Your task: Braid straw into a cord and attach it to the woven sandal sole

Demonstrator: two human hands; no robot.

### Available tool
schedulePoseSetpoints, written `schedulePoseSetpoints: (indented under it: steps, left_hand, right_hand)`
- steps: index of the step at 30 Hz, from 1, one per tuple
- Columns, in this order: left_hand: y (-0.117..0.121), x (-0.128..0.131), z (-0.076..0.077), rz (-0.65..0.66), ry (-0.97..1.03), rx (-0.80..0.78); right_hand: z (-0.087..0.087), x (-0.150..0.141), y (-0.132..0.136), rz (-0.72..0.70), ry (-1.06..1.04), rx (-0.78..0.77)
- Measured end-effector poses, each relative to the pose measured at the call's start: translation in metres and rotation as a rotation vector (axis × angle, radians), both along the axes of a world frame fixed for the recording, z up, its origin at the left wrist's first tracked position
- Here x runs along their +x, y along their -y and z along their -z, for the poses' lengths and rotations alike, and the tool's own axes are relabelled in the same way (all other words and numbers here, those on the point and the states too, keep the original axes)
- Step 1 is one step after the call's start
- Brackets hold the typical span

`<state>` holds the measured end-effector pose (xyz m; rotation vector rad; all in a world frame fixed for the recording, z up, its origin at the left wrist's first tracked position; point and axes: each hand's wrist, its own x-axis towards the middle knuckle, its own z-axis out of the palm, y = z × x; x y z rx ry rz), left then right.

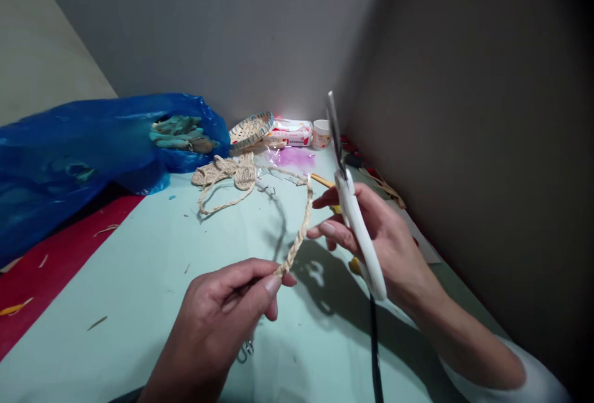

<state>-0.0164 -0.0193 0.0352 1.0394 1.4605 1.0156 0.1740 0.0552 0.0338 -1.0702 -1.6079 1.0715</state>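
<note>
Between thumb and fingers, my left hand (232, 304) pinches a braided straw cord (301, 233), which rises away toward the upper right. A pair of scissors (357, 229) with white handles is in my right hand (378, 236), its blades pointing up. The fingertips of that hand are close beside the cord's upper part; whether they touch it I cannot tell. Further back on the table, a coiled bundle of braided straw (225, 172) lies with a loop hanging toward me. Part of a small metal hook or ring (245, 350) shows below my left hand.
A blue plastic bag (102, 124) holding straw husks covers the back left. Behind the bundle stand a woven basket (253, 130), a white and red packet (297, 132) and a paper cup (321, 135). A wall rises at right. A black cable (375, 347) runs toward me.
</note>
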Motion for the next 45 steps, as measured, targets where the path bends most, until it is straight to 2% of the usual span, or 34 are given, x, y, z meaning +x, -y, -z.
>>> schedulePoseSetpoints:
  steps: [3, 7, 10, 15, 20, 24, 28, 33, 37, 42, 45]
  left_hand:
    - [0.0, -0.004, -0.001, -0.13, -0.003, 0.088]
    - [0.0, -0.011, -0.001, -0.262, 0.046, 0.175]
    - [0.001, -0.014, 0.0, -0.3, 0.018, 0.225]
    - [0.002, -0.013, -0.001, -0.318, 0.033, 0.292]
    - [0.004, -0.012, -0.003, -0.333, -0.018, 0.33]
    - [0.003, -0.015, -0.004, -0.283, 0.074, 0.288]
    - [0.002, -0.016, -0.005, -0.286, 0.115, 0.261]
    - [0.002, -0.015, -0.008, -0.278, 0.143, 0.26]
    - [0.003, -0.013, -0.011, -0.264, 0.259, 0.23]
    - [0.004, -0.012, -0.013, -0.287, 0.363, 0.201]
    - [0.004, -0.012, -0.013, -0.303, 0.374, 0.175]
  right_hand:
    - [-0.005, 0.007, 0.005, 0.026, 0.32, 0.275]
    - [-0.005, 0.01, 0.014, -0.17, 0.603, 0.574]
    - [0.003, 0.01, 0.016, -0.186, 0.768, 0.71]
    - [0.013, 0.013, 0.012, -0.078, 0.875, 0.878]
    - [0.014, 0.015, 0.009, -0.053, 0.892, 0.933]
    - [0.012, 0.013, 0.009, -0.038, 0.875, 0.971]
    - [0.008, 0.01, 0.012, -0.017, 0.868, 1.035]
    - [0.007, 0.012, 0.013, -0.036, 0.864, 1.018]
    - [0.01, 0.013, 0.011, -0.028, 0.855, 1.038]
    - [0.017, 0.017, 0.009, -0.046, 0.85, 1.002]
    - [0.019, 0.015, 0.008, -0.118, 0.775, 0.886]
